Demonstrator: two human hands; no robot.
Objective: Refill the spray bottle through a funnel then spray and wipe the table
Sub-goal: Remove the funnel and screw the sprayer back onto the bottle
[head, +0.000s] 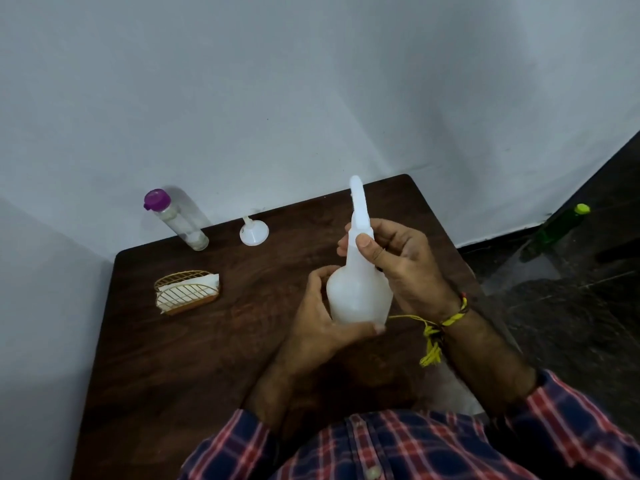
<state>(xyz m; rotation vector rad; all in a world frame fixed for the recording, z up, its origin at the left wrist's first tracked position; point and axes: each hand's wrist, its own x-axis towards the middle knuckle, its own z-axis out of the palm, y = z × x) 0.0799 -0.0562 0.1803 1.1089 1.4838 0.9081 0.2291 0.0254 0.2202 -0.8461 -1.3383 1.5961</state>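
Held upright above the dark wooden worktop (pixel 194 358): translucent white plastic spray bottle (pixel 358 299), left hand (pixel 325 327) wrapped round its body, right hand (pixel 398 261) pinching its neck directly above, small white plastic funnel (pixel 254 232) lying beyond-left of the bottle.

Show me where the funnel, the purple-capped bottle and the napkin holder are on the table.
funnel (pixel 254 234): head view, on the wide white cone.
purple-capped bottle (pixel 181 221): head view, on the clear body below the cap.
napkin holder (pixel 187 292): head view, on the front wire grille.
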